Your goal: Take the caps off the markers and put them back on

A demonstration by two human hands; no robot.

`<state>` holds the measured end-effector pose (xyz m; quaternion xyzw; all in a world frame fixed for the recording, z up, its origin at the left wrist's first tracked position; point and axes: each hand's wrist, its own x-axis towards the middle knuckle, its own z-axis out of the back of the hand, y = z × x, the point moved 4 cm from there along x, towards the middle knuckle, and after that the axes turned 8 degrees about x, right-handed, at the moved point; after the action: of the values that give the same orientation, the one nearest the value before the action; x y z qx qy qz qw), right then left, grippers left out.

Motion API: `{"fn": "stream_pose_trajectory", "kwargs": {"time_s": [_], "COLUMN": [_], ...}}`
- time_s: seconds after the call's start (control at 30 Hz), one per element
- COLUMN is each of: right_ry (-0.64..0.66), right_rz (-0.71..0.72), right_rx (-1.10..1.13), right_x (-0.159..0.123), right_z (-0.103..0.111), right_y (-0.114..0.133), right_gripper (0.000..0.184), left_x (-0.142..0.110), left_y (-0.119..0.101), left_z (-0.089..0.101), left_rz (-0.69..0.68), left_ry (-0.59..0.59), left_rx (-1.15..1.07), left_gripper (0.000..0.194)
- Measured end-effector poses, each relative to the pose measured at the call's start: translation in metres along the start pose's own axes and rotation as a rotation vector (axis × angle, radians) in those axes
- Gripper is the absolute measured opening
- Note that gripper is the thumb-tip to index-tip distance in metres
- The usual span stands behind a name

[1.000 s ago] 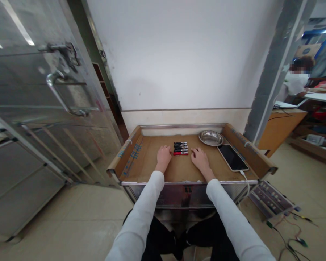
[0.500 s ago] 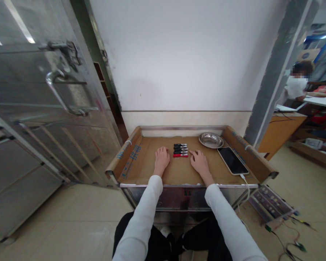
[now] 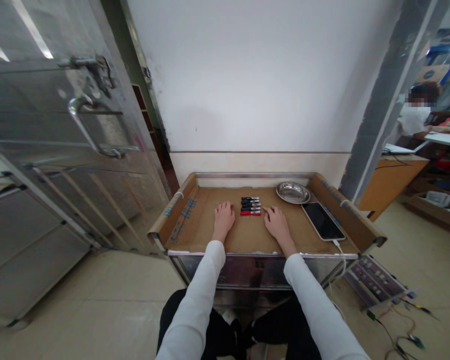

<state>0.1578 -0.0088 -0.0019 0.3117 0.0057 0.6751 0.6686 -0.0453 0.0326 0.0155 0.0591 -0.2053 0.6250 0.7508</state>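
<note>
Several black markers (image 3: 250, 203) and one red marker (image 3: 250, 213) lie side by side in a neat stack of rows on the cardboard-lined table top (image 3: 243, 237). To their left, my left hand (image 3: 224, 220) rests palm down on the cardboard with its fingers loosely extended and holds nothing. On the other side, my right hand (image 3: 276, 222) also lies on the cardboard, fingers apart and empty, its index fingertip close to the right ends of the markers. Neither hand appears to touch them.
A round metal dish (image 3: 293, 192) sits at the back right. In front of it lies a phone (image 3: 323, 221) with a white cable (image 3: 339, 252) hanging over the edge. Cardboard walls (image 3: 180, 212) flank the table. A metal door (image 3: 97, 120) stands left; a person (image 3: 414, 120) sits far right.
The view has shifted slightly, so the whole scene sits a little differently in the picture. The hands and the markers hold the same places on the cardboard.
</note>
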Motion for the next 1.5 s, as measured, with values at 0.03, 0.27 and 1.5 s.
{"fn": "stream_pose_trajectory", "kwargs": {"time_s": [0.03, 0.27, 1.5], "right_ry": [0.001, 0.002, 0.005], "right_rz": [0.000, -0.004, 0.259], "right_rx": [0.000, 0.000, 0.029], "right_x": [0.000, 0.000, -0.001], "right_z": [0.000, 0.001, 0.003], "right_y": [0.000, 0.001, 0.022], "right_gripper": [0.037, 0.037, 0.013], "left_x": [0.000, 0.001, -0.018], "left_y": [0.000, 0.003, -0.025], "left_z": [0.000, 0.000, 0.011], "left_rz": [0.003, 0.045, -0.467], "left_ry": [0.002, 0.033, 0.014], "left_rx": [-0.008, -0.052, -0.189], "left_gripper": [0.024, 0.025, 0.011]}}
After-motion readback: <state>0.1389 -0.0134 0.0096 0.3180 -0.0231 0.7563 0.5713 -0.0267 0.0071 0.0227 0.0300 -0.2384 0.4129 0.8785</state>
